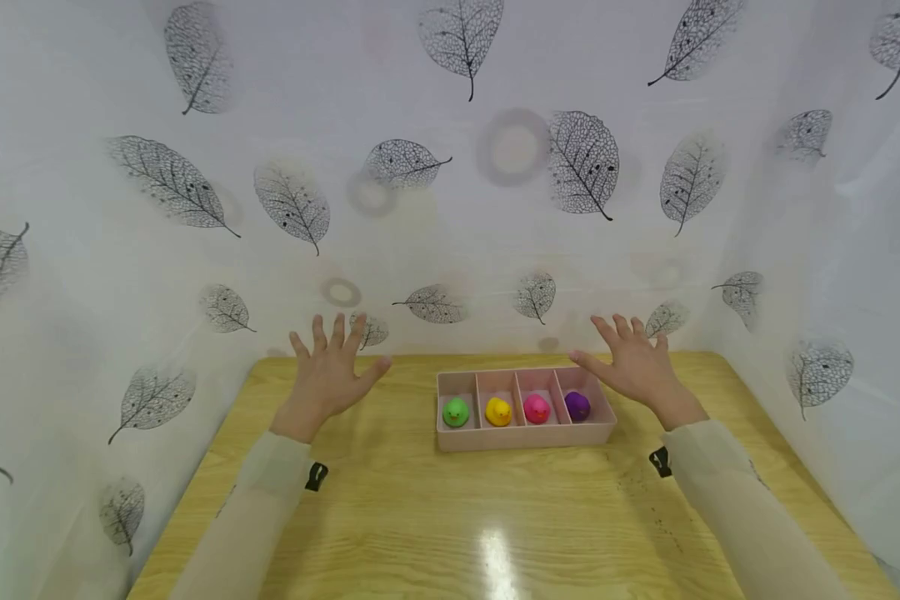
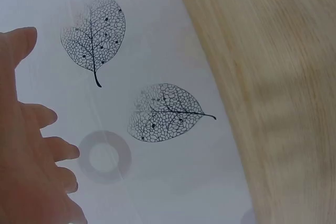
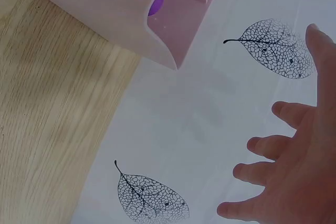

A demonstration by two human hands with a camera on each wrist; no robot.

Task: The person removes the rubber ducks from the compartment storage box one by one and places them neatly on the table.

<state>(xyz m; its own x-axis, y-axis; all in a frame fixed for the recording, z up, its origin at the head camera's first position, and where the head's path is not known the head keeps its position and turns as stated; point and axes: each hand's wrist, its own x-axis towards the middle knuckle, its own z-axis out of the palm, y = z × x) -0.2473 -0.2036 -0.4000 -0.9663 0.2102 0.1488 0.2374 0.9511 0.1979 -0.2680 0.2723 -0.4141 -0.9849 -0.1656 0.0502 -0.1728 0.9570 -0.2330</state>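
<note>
The person's left hand [image 1: 326, 382] is reaching out over the far left part of a yellowish wood-grain table [image 1: 390, 517], its fingers spreading apart and its thumb pointing toward the middle; its grip is released, and it is holding nothing. The right hand [image 1: 640, 369] is mirroring it on the other side, likewise released, with fingers fanning out and the thumb extending inward. This hand is hovering near the right end of a pale pink, smooth-walled rectangular box [image 1: 525, 438], and the right wrist view is showing a gap between them.

The box is sitting near the table's far edge, between the two hands. Thin straight dividers are splitting it into four compartments, and its right end wall is dipping in a soft curve. Each compartment is holding one small rounded toy: from left to right, a light green duck [image 1: 455, 412], a bright yellow duck [image 1: 498, 412], a hot pink duck [image 1: 537, 409] and a deep purple figure [image 1: 577, 406], whose details are hard to make out.

Cream-coloured sleeves [image 1: 243, 512] are covering the forearms, a black clip-like piece [image 1: 317, 477] showing beside each cuff. Behind the table, a whitish, faintly creased sheet [image 1: 390, 237] is hanging, carrying dark, lacy leaf prints [image 1: 582, 162] and blurred grey rings [image 1: 489, 148].
</note>
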